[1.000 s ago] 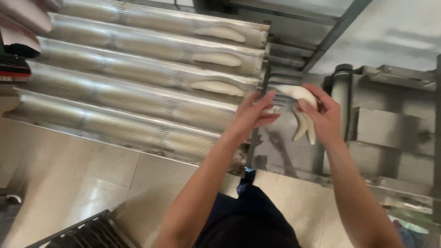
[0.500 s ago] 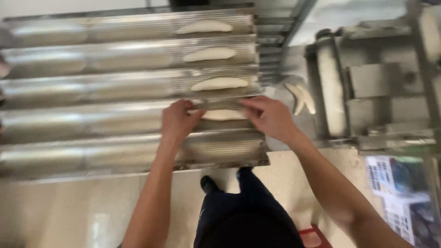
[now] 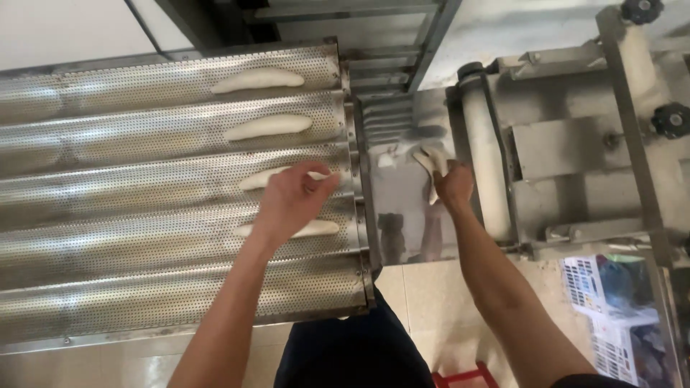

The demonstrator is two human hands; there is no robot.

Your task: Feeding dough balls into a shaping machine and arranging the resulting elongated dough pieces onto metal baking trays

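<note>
A perforated metal baguette tray (image 3: 108, 215) with long grooves lies at the left. Several shaped dough pieces lie in its grooves near the right end, the nearest dough piece (image 3: 316, 228) in the fourth groove. My left hand (image 3: 291, 201) hovers over the tray with fingers apart, holding nothing, above the third groove's dough piece (image 3: 253, 179). My right hand (image 3: 453, 185) reaches onto the steel chute (image 3: 399, 208) of the dough machine and touches a pale dough piece (image 3: 431, 162) lying there; the grip itself is hidden.
The dough moulder (image 3: 568, 144) with its white roller (image 3: 485, 165) stands at the right. A white plastic crate (image 3: 611, 309) sits on the floor at lower right, a red item (image 3: 460, 377) near my feet. Tiled floor lies below.
Both hands left the dough piece set in the fourth groove. My right hand moved right to the machine chute and its dough; my left hand lifted slightly over the tray.
</note>
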